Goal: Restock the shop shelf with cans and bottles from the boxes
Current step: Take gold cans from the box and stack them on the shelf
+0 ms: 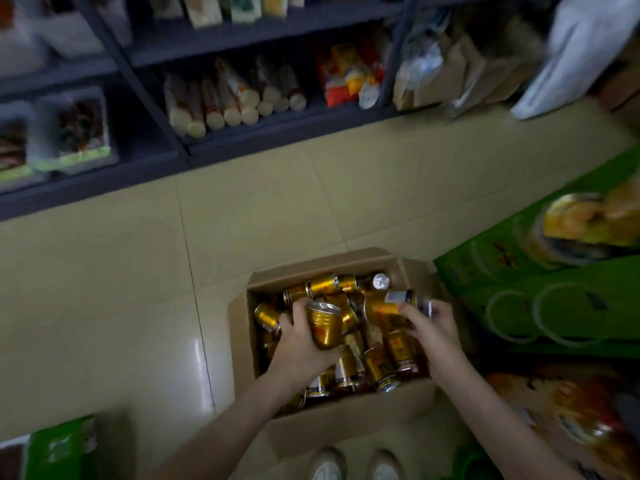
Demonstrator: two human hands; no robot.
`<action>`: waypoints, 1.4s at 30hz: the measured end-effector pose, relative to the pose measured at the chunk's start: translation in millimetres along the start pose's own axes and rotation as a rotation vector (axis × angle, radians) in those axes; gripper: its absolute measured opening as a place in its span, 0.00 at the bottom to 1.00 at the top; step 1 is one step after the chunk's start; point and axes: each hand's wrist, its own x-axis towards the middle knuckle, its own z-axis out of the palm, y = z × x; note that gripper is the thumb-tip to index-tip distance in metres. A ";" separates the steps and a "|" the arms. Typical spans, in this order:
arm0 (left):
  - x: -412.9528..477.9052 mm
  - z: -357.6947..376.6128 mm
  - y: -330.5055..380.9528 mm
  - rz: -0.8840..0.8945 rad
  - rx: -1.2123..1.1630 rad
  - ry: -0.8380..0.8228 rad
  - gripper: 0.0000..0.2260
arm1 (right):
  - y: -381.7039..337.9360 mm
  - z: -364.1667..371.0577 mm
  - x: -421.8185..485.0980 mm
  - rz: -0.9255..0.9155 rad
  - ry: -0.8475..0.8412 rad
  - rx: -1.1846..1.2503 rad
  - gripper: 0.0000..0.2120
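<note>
An open cardboard box (346, 261) sits on the tiled floor in front of me, filled with several gold cans lying jumbled. My left hand (301, 341) grips one gold can (323, 325) upright over the box's left half. Over the right half, my right hand (427, 327) holds another gold can (391, 304) lying sideways. The dark metal shelf (242, 147) stands across the floor beyond the box.
The shelf holds paper-wrapped rolls (225, 98), bright snack packs (349, 74) and plastic tubs (76, 133). Green cartons (554, 299) are stacked right of the box. A green bag (59, 448) lies at the lower left. My shoes (356, 465) show at the bottom edge.
</note>
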 end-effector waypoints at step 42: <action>-734.0 182.9 532.2 1.087 -0.203 -0.764 0.38 | -89.5 -618.3 -776.0 -0.850 0.055 0.580 0.35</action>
